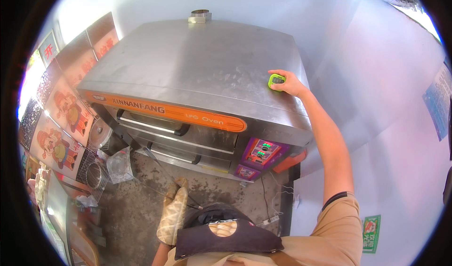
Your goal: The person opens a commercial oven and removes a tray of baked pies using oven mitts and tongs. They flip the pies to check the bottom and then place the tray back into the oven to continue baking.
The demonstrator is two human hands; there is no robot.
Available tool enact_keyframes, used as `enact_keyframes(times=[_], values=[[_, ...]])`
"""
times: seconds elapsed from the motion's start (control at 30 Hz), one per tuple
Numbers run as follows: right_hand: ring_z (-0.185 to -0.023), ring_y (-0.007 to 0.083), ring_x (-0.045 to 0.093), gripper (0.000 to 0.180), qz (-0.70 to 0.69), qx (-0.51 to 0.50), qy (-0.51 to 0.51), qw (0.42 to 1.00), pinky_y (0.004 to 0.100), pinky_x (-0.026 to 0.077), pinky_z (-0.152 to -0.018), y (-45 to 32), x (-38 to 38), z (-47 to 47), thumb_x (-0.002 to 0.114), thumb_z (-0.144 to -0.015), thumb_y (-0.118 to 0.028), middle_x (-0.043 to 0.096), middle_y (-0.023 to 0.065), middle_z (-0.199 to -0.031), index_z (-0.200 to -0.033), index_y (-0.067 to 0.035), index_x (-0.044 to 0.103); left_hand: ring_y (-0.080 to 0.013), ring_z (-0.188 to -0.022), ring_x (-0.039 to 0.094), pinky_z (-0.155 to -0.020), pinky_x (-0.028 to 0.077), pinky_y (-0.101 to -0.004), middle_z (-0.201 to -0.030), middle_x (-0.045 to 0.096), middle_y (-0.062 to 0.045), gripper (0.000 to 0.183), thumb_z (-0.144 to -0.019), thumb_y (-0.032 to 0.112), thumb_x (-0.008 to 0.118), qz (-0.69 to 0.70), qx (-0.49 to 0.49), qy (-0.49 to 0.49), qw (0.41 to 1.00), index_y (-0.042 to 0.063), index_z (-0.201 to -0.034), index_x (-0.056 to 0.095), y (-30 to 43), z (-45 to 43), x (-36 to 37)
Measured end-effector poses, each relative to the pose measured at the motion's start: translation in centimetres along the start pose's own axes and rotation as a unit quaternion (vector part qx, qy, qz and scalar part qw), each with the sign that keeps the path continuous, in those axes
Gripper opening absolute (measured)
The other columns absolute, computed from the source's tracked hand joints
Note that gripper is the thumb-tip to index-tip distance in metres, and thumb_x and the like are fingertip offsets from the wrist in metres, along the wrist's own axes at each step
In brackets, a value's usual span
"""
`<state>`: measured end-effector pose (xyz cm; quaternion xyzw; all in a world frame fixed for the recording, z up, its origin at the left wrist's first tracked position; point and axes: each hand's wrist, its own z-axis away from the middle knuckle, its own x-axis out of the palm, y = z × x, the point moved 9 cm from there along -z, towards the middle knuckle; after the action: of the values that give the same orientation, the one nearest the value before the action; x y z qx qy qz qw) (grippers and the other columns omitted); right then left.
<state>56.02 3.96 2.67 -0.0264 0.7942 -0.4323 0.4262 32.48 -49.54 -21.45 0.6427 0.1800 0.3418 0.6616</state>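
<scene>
My right hand grips a small lime-green digital timer at the front right of the oven's steel top. Its thumb and fingers are around the timer's edges, and digits show on the display. Below and to the left, my left hand wears a quilted oven mitt. The mitt is closed around a long-handled metal tool, whose thin rods reach up toward the lower oven door. Whether those rods are one tool or two I cannot tell. The two-deck LPG oven stands before me, both its doors shut.
Lit green readouts and knobs show on the oven's control panel. A flue collar rises at the back of its top. A power strip with cords lies on the stained floor. Wire racks and a plastic bag are at left.
</scene>
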Motion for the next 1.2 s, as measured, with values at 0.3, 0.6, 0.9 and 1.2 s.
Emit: enact_keyframes(times=[0.3,0.6,0.9,1.2], values=[[-0.11,0.0143,0.07,0.065,-0.003,0.005,-0.014,1.0,0.0347,0.058,-0.102,0.6,-0.1,-0.4,0.094,-0.088,-0.02,0.078,0.003,-0.121,-0.151,-0.013,0.075,-0.0132,-0.123,0.066,-0.111,0.051,-0.0304,-0.129,0.075,-0.002,0.048,-0.109,0.026,0.081,0.007,-0.065,-0.001,0.998,0.003,-0.151,0.072,-0.1,0.3,0.6],[-0.11,0.015,0.07,0.066,-0.014,0.008,-0.017,1.0,0.0349,0.058,-0.102,0.9,0.0,-0.6,0.094,-0.087,-0.02,0.078,0.0033,-0.121,-0.15,-0.012,0.075,-0.0132,-0.124,0.066,-0.111,0.05,-0.0303,-0.131,0.075,-0.002,0.049,-0.109,0.026,0.082,0.008,-0.084,-0.005,0.996,0.003,-0.151,0.072,0.0,0.8,0.6],[-0.106,0.0143,0.071,0.061,-0.023,0.022,-0.007,0.999,0.0346,0.058,-0.098,1.0,0.1,-0.3,0.094,-0.088,-0.019,0.078,0.0025,-0.116,-0.145,-0.012,0.077,-0.0133,-0.124,0.066,-0.112,0.05,-0.0302,-0.132,0.075,-0.003,0.05,-0.109,0.026,0.082,0.009,-0.095,-0.011,0.995,0.003,-0.152,0.072,0.0,0.9,1.0],[-0.107,0.0142,0.071,0.061,-0.044,0.028,-0.004,0.999,0.0346,0.059,-0.1,0.7,0.3,-0.2,0.095,-0.087,-0.018,0.079,0.003,-0.119,-0.145,-0.011,0.077,-0.0133,-0.125,0.066,-0.112,0.05,-0.0301,-0.133,0.075,-0.003,0.05,-0.109,0.026,0.082,0.008,-0.102,-0.018,0.995,0.004,-0.152,0.072,0.0,1.1,1.5]])
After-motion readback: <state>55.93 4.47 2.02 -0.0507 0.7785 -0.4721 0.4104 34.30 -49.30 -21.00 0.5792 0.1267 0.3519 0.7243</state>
